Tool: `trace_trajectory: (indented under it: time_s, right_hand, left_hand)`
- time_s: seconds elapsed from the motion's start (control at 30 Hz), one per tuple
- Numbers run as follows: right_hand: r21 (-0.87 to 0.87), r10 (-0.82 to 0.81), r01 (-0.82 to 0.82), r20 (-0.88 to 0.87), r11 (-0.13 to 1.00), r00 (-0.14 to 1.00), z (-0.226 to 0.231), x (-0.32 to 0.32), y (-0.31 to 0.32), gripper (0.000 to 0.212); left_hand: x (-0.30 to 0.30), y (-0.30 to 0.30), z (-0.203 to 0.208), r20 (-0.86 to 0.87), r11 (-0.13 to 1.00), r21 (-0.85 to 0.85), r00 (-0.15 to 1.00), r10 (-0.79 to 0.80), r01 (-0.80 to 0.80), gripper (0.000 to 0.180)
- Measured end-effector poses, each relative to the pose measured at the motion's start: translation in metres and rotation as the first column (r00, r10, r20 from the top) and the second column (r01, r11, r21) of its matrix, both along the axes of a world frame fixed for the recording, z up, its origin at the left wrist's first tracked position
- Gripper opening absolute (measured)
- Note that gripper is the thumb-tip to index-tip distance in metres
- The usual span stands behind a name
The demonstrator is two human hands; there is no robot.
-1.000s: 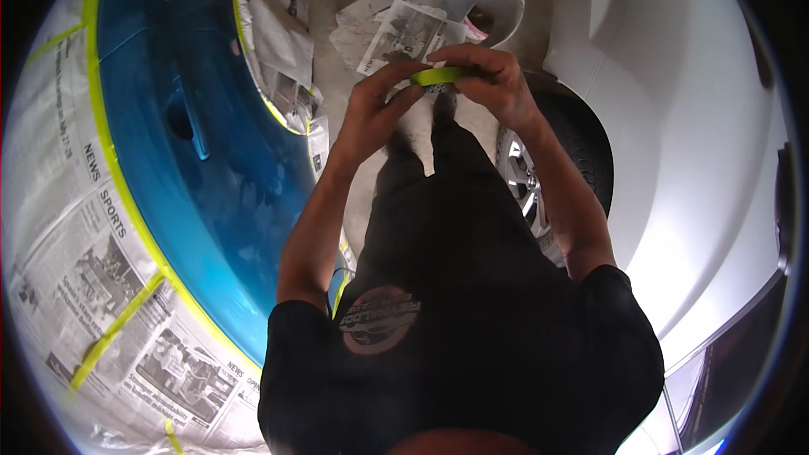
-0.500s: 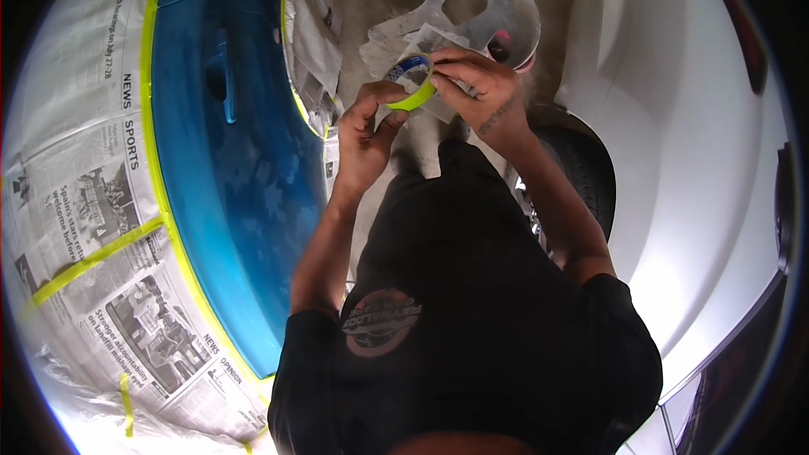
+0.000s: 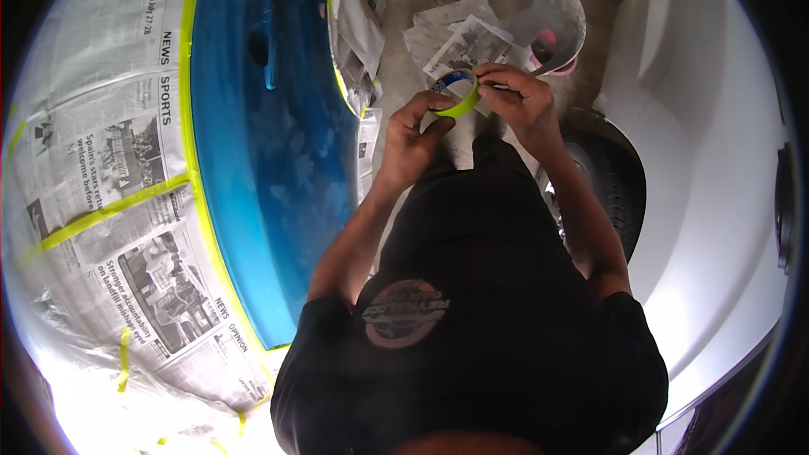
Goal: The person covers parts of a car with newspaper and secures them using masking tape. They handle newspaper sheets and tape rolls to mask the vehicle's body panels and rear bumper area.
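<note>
A roll of lime-green masking tape [image 3: 460, 110] with a blue inner core is held up in front of me, over the floor. My left hand [image 3: 411, 139] grips its left side between thumb and fingers. At the upper right edge of the roll, my right hand [image 3: 521, 104] pinches with thumb and fingertips. Whether those fingertips have the loose end of the tape is too small to tell. To my left is a blue car door [image 3: 270, 168] with a handle [image 3: 269, 42], bordered by green tape [image 3: 187, 76].
Taped newspaper [image 3: 126, 152] covers the panels left of the door, with clear plastic sheeting [image 3: 93, 379] lower down. A white car body [image 3: 699, 160] and a tyre [image 3: 619, 185] stand on my right. Ahead lie a translucent plastic piece with cut-outs [image 3: 556, 0] and newspaper scraps [image 3: 472, 44].
My view has swung left, so the whole scene sits farther right in the picture. Both hands stay on the tape roll, with only slight finger movement.
</note>
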State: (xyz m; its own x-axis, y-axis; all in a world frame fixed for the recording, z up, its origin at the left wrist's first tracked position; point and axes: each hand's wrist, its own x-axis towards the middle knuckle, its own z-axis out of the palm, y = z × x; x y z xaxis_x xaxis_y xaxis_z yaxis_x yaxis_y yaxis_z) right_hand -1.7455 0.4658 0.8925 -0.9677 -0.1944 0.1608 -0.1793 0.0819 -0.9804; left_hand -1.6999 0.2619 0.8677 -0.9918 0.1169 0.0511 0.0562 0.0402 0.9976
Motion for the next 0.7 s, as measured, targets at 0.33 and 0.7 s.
trace_trajectory:
  time_s: [0.33,0.7]
  right_hand:
    - [0.104,-0.003,0.009,-0.055,0.995,0.998,-0.022,-0.003,-0.003,0.007]
    - [0.226,0.055,-0.050,-0.017,0.973,0.998,-0.023,-0.009,0.007,0.017]
  left_hand:
    - [-0.005,-0.001,0.006,-0.090,0.962,-0.268,0.992,-0.084,0.057,0.029]
    - [-0.008,-0.010,-0.021,0.174,0.977,0.210,0.983,-0.065,0.027,0.028]
